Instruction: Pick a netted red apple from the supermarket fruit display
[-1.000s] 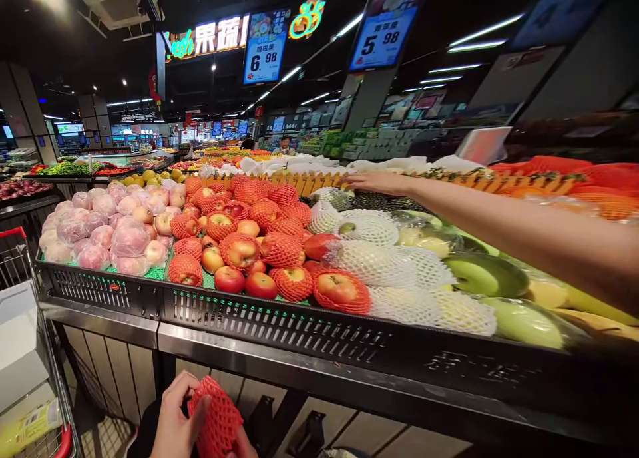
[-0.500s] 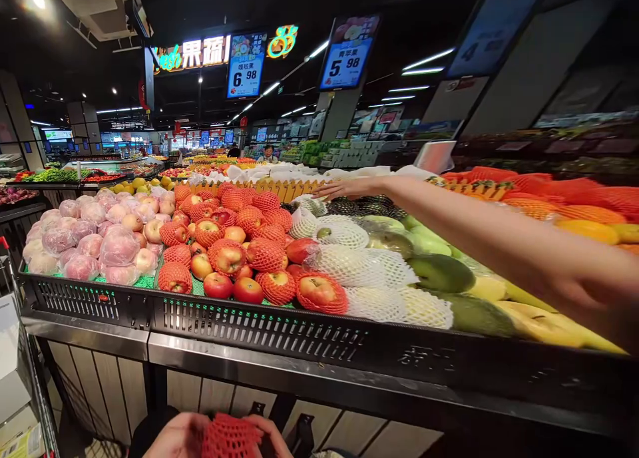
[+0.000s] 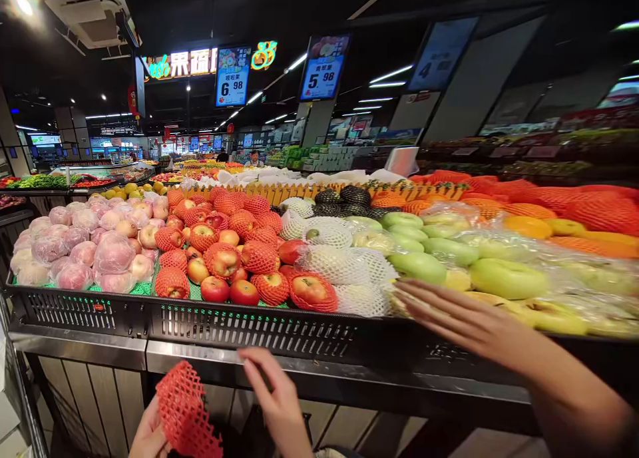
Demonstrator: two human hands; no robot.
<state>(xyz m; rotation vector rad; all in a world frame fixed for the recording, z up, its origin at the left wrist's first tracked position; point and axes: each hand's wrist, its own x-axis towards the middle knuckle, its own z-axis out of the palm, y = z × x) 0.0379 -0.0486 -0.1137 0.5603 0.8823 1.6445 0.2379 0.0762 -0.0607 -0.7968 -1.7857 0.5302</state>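
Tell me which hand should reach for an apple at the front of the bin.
Probably the right: the right hand is empty, held open and nearer the apples, while the left hand grips the red foam net.

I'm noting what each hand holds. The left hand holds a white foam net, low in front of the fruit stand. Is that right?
Not quite. The foam net in the left hand is red, not white, as the head view shows. The white nets are on fruit up in the display. The rest stands: it is held low in front of the fruit stand.
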